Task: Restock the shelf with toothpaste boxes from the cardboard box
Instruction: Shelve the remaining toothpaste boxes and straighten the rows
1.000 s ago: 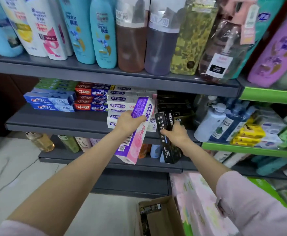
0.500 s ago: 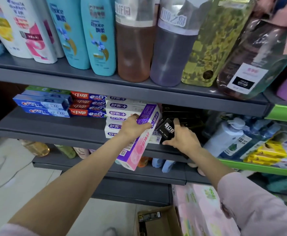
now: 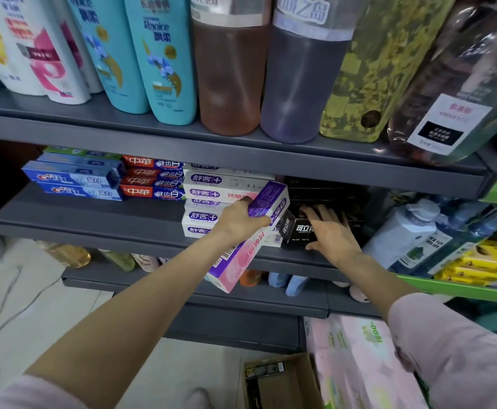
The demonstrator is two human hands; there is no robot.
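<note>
The black rectangular toothpaste box with white letters (image 3: pixel 299 230) lay flat on the dark grey metal middle shelf (image 3: pixel 94 219), in front of a dark stack of the same black boxes (image 3: pixel 330 193). Its long axis ran into the shelf, and its short end face pointed out toward the person. The right hand (image 3: pixel 330 234) rested on it with fingers spread and nearly straight, the thumb beside the front end, pressing and not gripping. Just to the left, the left hand (image 3: pixel 238 221) gripped a long purple and pink toothpaste box (image 3: pixel 247 240), fingers curled around its upper part. This box was tilted, its purple end up and toward the shelf, its pink end down and toward the person, hanging past the shelf edge. Behind it stood a pile of white toothpaste boxes with purple labels (image 3: pixel 209 196). Below, on the floor, was an open brown cardboard box (image 3: pixel 288 382).
</note>
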